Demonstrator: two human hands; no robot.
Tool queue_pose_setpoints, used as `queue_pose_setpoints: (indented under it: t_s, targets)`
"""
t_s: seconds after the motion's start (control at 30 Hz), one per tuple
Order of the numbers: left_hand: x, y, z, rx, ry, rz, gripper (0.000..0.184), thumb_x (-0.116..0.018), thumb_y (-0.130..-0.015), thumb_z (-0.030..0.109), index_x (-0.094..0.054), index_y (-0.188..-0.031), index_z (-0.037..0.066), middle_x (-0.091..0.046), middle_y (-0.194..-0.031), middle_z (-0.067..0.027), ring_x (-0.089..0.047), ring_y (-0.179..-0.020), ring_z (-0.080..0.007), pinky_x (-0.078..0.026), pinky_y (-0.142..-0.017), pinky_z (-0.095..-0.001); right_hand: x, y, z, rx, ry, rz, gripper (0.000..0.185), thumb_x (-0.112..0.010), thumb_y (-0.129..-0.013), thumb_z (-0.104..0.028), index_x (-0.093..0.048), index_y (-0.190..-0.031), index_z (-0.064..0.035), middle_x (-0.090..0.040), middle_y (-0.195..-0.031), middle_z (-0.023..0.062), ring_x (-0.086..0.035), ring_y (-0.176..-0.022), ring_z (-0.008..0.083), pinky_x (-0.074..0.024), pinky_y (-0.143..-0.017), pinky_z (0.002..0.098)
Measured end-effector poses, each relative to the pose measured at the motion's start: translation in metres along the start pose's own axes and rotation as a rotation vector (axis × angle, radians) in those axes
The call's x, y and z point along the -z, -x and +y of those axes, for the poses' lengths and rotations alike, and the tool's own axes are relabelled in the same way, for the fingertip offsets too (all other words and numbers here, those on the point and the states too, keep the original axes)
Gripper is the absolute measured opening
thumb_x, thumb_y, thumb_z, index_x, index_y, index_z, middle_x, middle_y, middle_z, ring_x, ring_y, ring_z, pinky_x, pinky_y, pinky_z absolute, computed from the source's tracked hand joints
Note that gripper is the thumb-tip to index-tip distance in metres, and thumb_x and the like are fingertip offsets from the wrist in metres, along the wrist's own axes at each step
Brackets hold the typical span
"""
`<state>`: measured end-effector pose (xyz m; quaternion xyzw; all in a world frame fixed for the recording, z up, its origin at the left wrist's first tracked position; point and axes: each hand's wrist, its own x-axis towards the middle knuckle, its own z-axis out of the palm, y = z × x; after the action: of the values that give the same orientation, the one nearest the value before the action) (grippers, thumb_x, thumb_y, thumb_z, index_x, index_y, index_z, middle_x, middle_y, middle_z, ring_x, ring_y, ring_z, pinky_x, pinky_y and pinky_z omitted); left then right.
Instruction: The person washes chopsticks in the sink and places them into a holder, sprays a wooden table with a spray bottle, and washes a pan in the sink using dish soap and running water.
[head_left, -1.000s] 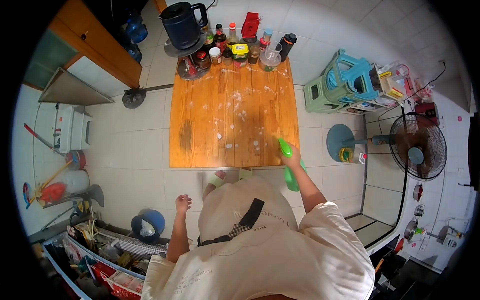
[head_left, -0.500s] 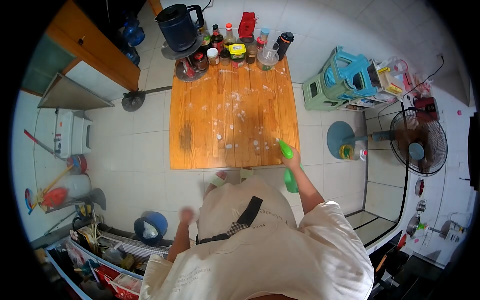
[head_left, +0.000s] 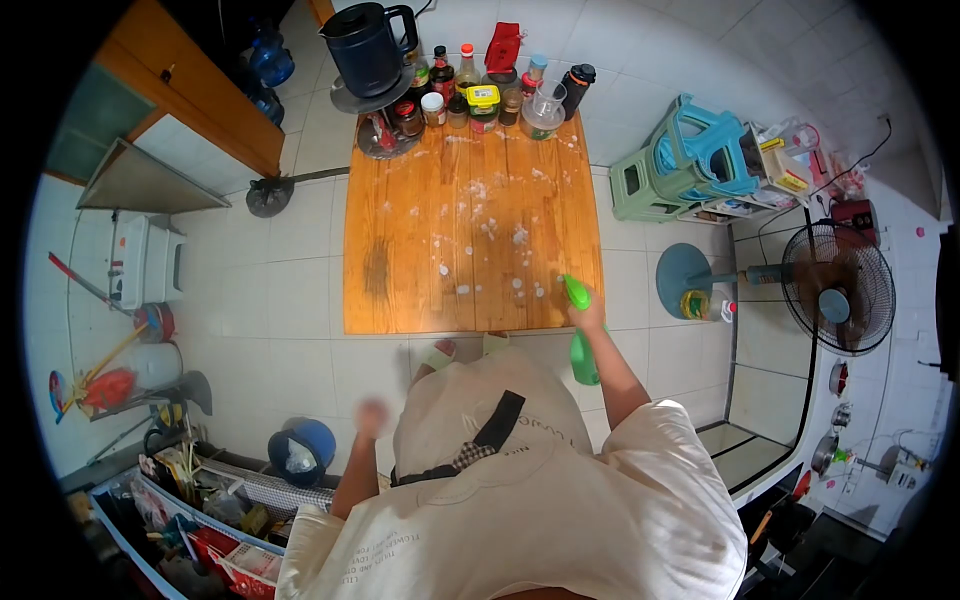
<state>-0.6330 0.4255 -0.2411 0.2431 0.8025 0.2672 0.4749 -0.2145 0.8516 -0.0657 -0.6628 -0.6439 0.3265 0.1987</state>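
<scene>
- One green plastic spray bottle, gripped in the right hand, head by the rectangular wooden tabletop's near right corner, body angled back toward the person
- White foamy blobs sit mostly forward-left of it, right hand's way closer
- Left hand is off the near edge, too blurry to tell if clenched
- Assorted jars crowd the far edge

Glossy wood tabletop; green spray bottle, probably plastic.

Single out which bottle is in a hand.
The green spray bottle, gripped in the right hand by the table's near right corner; the other bottles stand or lie apart from both hands.
</scene>
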Motion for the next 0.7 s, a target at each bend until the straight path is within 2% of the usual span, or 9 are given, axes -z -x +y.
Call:
queue_pose_setpoints:
  t_s: [0.1,0.23,0.27,0.33,0.4,0.5,0.6,0.67,0.7]
  targets:
    - [0.0,0.006,-0.007,0.052,-0.011,0.001,0.025,-0.055,-0.087,0.024,-0.053,-0.103,0.005,-0.063,-0.086,-0.0108,-0.062,-0.071,-0.0214,-0.052,-0.061,-0.0386,0.006,-0.009,0.001,-0.035,0.016,0.013,0.028,-0.058,-0.066,-0.006,-0.064,-0.093,-0.0066,-0.065,-0.082,0.0166,-0.063,-0.078,0.0323,-0.0484,-0.069,0.0368]
    - [0.008,0.036,0.067,0.555,0.229,0.038,0.026,-0.055,-0.086,0.024,-0.053,-0.104,0.005,-0.064,-0.085,-0.0116,-0.063,-0.072,-0.0227,-0.052,-0.061,-0.0397,0.011,-0.024,0.021,-0.016,-0.048,0.083,0.023,-0.057,-0.067,-0.009,-0.065,-0.088,-0.0047,-0.065,-0.077,0.0145,-0.063,-0.074,0.0291,-0.0485,-0.068,0.0359]
    - [0.007,0.034,0.061,0.527,0.209,0.023,0.027,-0.055,-0.086,0.024,-0.052,-0.105,0.005,-0.064,-0.085,-0.0116,-0.063,-0.072,-0.0226,-0.052,-0.061,-0.0395,0.015,-0.028,0.021,-0.067,-0.019,0.099,0.021,-0.057,-0.067,-0.01,-0.065,-0.086,-0.004,-0.065,-0.075,0.0142,-0.063,-0.073,0.0283,-0.0485,-0.067,0.0361]
    - [0.006,0.019,0.006,0.264,0.043,-0.026,0.028,-0.055,-0.086,0.024,-0.052,-0.106,0.005,-0.064,-0.085,-0.0115,-0.063,-0.072,-0.0225,-0.052,-0.06,-0.0393,0.021,-0.034,0.037,-0.155,-0.052,0.129,0.018,-0.06,-0.069,-0.014,-0.064,-0.083,-0.003,-0.065,-0.076,0.0149,-0.064,-0.073,0.0289,-0.048,-0.065,0.0371]
    - [0.005,0.016,-0.011,0.16,-0.023,-0.041,0.028,-0.055,-0.086,0.023,-0.052,-0.107,0.005,-0.064,-0.085,-0.0115,-0.063,-0.073,-0.0224,-0.052,-0.06,-0.0391,0.027,-0.035,0.046,-0.171,0.008,0.124,0.018,-0.06,-0.07,-0.015,-0.064,-0.083,-0.0032,-0.065,-0.076,0.0152,-0.064,-0.073,0.0293,-0.0482,-0.065,0.0369]
    - [0.004,0.013,-0.017,0.148,-0.003,-0.032,0.029,-0.055,-0.086,0.024,-0.051,-0.108,0.005,-0.064,-0.086,-0.0111,-0.063,-0.073,-0.0219,-0.052,-0.06,-0.0383,0.03,-0.031,0.058,-0.107,0.062,0.128,0.02,-0.06,-0.071,-0.014,-0.065,-0.086,-0.0037,-0.065,-0.077,0.0159,-0.064,-0.074,0.0303,-0.0487,-0.066,0.0365]
    - [0.0,0.012,-0.018,0.154,0.022,-0.029,0.028,-0.055,-0.086,0.024,-0.052,-0.106,0.005,-0.064,-0.086,-0.0109,-0.063,-0.072,-0.0216,-0.052,-0.06,-0.0378,0.028,-0.015,0.056,-0.216,0.108,0.049,0.022,-0.058,-0.065,-0.01,-0.067,-0.085,-0.0103,-0.067,-0.08,0.0131,-0.064,-0.08,0.0299,-0.0491,-0.071,0.0374]
    - [0.0,0.012,-0.019,0.162,0.024,-0.033,0.027,-0.055,-0.086,0.024,-0.053,-0.105,0.005,-0.064,-0.085,-0.0109,-0.063,-0.072,-0.0214,-0.052,-0.06,-0.0377,0.019,-0.002,0.058,-0.17,0.112,-0.142,0.024,-0.06,-0.064,-0.012,-0.067,-0.087,-0.013,-0.066,-0.082,0.0129,-0.064,-0.08,0.0293,-0.0492,-0.071,0.0378]
    - [-0.003,0.012,-0.021,0.124,0.027,-0.027,0.027,-0.055,-0.086,0.024,-0.053,-0.104,0.004,-0.064,-0.086,-0.0112,-0.063,-0.072,-0.0214,-0.052,-0.06,-0.0377,0.013,0.002,0.059,-0.168,0.117,-0.144,0.024,-0.06,-0.064,-0.012,-0.067,-0.087,-0.013,-0.066,-0.082,0.0129,-0.064,-0.08,0.0293,-0.0492,-0.071,0.0378]
